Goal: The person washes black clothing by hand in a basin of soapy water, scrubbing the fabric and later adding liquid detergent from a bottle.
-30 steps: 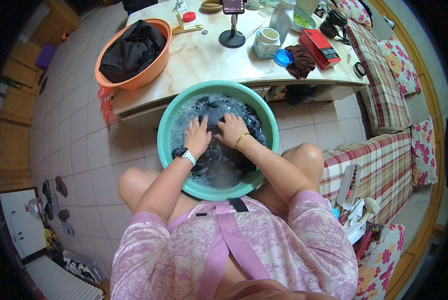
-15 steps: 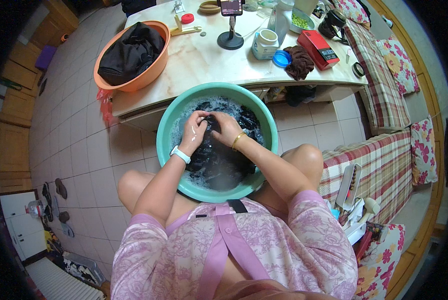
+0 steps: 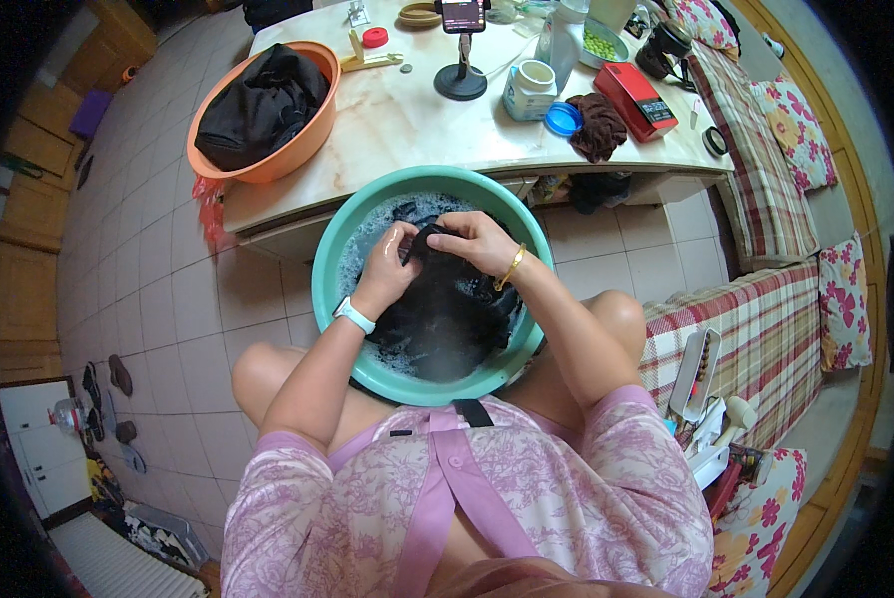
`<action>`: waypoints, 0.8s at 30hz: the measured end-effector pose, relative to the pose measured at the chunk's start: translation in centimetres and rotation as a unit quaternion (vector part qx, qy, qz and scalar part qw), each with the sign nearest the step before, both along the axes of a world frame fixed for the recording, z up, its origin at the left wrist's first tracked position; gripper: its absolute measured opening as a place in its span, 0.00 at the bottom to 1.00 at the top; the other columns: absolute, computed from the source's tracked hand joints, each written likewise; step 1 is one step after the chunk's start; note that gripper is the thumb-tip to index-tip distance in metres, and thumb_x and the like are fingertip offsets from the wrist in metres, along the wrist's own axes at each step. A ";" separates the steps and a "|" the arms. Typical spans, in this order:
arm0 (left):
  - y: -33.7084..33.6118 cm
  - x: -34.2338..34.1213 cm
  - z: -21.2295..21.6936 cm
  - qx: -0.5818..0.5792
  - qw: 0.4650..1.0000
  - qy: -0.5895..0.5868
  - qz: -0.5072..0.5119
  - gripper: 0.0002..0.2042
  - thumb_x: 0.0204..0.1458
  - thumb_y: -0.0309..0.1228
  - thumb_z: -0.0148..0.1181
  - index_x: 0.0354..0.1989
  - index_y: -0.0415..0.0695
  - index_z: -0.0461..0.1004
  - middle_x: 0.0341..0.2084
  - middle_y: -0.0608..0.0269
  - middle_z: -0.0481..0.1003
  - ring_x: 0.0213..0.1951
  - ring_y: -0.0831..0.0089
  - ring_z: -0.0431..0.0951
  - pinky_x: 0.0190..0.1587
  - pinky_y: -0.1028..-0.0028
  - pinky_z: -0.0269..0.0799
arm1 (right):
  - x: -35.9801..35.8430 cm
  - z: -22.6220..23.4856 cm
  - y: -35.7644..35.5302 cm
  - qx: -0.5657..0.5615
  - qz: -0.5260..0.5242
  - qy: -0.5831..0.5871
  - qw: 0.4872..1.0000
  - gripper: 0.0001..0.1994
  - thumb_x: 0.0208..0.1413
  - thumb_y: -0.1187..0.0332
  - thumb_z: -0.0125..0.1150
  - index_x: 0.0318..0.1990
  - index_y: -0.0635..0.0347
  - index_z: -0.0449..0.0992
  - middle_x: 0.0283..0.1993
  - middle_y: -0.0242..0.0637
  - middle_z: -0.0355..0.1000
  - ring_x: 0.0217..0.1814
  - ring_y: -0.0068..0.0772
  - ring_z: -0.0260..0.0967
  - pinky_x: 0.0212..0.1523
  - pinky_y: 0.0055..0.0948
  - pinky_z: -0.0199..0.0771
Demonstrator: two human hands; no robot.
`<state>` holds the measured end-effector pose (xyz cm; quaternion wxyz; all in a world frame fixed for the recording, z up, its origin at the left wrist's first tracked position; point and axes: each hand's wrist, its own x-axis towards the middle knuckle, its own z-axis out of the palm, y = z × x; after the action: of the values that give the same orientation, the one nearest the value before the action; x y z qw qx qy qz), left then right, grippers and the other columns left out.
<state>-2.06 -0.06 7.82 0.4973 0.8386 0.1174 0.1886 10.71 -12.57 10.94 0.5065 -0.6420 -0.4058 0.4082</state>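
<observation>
A green basin (image 3: 329, 329) between my knees holds sudsy water and a soaked black garment (image 3: 437, 309). Its exact kind is hidden by folds and water. My left hand (image 3: 385, 264), with a white watch at the wrist, pinches a raised fold of the cloth near the basin's middle. Beside it, my right hand (image 3: 475, 242), a gold bracelet on its wrist, grips the same raised part from the right, thumb on top. Most of the garment lies spread in the water below both hands.
Beyond the basin stands a marble-topped table (image 3: 387, 130). On it are an orange basin (image 3: 322, 140) with black clothing, a phone on a stand (image 3: 460, 82), a white tub (image 3: 530, 92), a blue lid (image 3: 564, 119) and a red box (image 3: 634, 100). A plaid sofa (image 3: 746, 319) is at right.
My right hand has risen and shifted right, lifting a fold of the black garment out of the water. My left hand stays close to its earlier place.
</observation>
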 end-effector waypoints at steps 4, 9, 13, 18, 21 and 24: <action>1.1 -0.6 -1.8 0.018 0.994 0.082 -0.069 0.10 0.38 0.22 0.55 0.32 0.40 0.67 0.27 0.50 0.71 0.32 0.55 0.72 0.36 0.69 0.66 | -0.6 1.8 -0.7 0.086 0.006 0.151 0.985 0.13 0.49 0.64 0.55 0.19 0.60 0.65 0.19 0.20 0.56 0.24 0.12 0.50 0.25 0.18 0.53; 2.1 -1.1 -1.0 0.104 0.945 0.283 -0.129 0.12 0.38 0.22 0.52 0.36 0.40 0.70 0.29 0.46 0.72 0.35 0.52 0.72 0.39 0.66 0.66 | 0.3 2.5 -1.9 0.125 -0.026 0.287 0.949 0.09 0.49 0.66 0.55 0.21 0.59 0.68 0.22 0.22 0.62 0.26 0.13 0.57 0.30 0.17 0.58; 2.5 -1.4 -0.8 0.142 0.932 0.281 -0.178 0.17 0.37 0.17 0.47 0.39 0.38 0.69 0.33 0.44 0.71 0.38 0.52 0.71 0.42 0.67 0.65 | 0.3 3.7 -2.0 0.101 -0.059 0.323 0.939 0.09 0.49 0.65 0.55 0.25 0.61 0.71 0.25 0.24 0.67 0.28 0.16 0.62 0.31 0.18 0.61; 3.1 -1.9 1.9 0.046 0.976 0.153 -0.150 0.16 0.35 0.15 0.43 0.36 0.36 0.67 0.31 0.45 0.71 0.36 0.55 0.71 0.42 0.70 0.64 | 1.3 2.5 -1.6 -0.007 -0.078 0.260 0.963 0.12 0.50 0.62 0.54 0.32 0.63 0.74 0.27 0.27 0.69 0.28 0.17 0.63 0.33 0.19 0.63; 3.1 -2.3 5.1 -0.011 0.980 0.132 -0.149 0.14 0.35 0.14 0.41 0.33 0.35 0.66 0.28 0.52 0.71 0.35 0.64 0.70 0.41 0.73 0.64 | 1.4 1.6 -1.0 -0.079 -0.006 0.111 0.991 0.11 0.52 0.62 0.53 0.25 0.60 0.72 0.21 0.23 0.65 0.28 0.12 0.59 0.34 0.15 0.61; 3.8 -2.7 5.3 -0.104 0.982 0.065 -0.144 0.05 0.44 0.21 0.46 0.30 0.36 0.67 0.26 0.64 0.68 0.33 0.76 0.68 0.39 0.78 0.63 | 1.1 0.1 -0.6 -0.038 0.036 0.018 0.998 0.10 0.48 0.66 0.54 0.34 0.63 0.70 0.30 0.29 0.67 0.34 0.18 0.62 0.40 0.19 0.62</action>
<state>-4.80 3.69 13.14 0.5954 0.8007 0.0467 0.0470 11.77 -13.15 11.00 0.4744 -0.6381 -0.4034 0.4528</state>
